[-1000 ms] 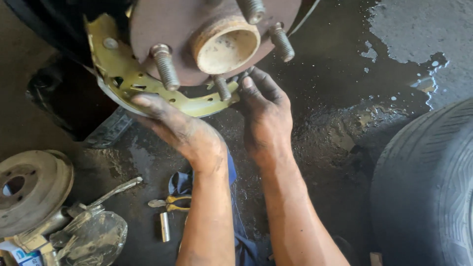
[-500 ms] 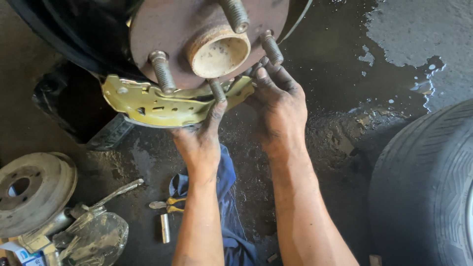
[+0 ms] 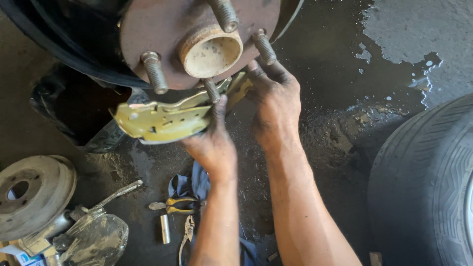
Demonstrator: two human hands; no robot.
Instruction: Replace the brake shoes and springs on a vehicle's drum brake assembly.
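Two greasy bare hands are seen at the middle of the frame, both raised to a yellowish metal brake shoe point(image 3: 162, 120) held just under a rusty wheel hub point(image 3: 197, 34) at the upper centre.

Left hand point(image 3: 212, 143): closed around the right end of the brake shoe, fingers pressed up against it, thumb side hidden behind the metal. The shoe is tilted slightly, its long curved body stretched toward the left of the frame, below the hub's lower studs.

Right hand point(image 3: 276, 103): placed just right of the left hand, fingers curled onto a second yellowish metal piece point(image 3: 239, 88) at the hub's lower right edge. How firmly it is gripped cannot be told, since the fingertips are partly hidden.

Four threaded studs point(image 3: 154, 73) are noted on the hub face, around a hollow centre bore.

At the lower left of the frame, a removed brake drum point(image 3: 29, 192) is lying on the dark, wet floor point(image 3: 335, 59). Near it, a crumpled plastic bag point(image 3: 96, 239) is seen. At the lower centre, pliers with yellow handles point(image 3: 172, 204) and a small metal socket point(image 3: 165, 229) are lying beside a blue cloth point(image 3: 189, 184). A tyre point(image 3: 423, 187) is filling the right edge.
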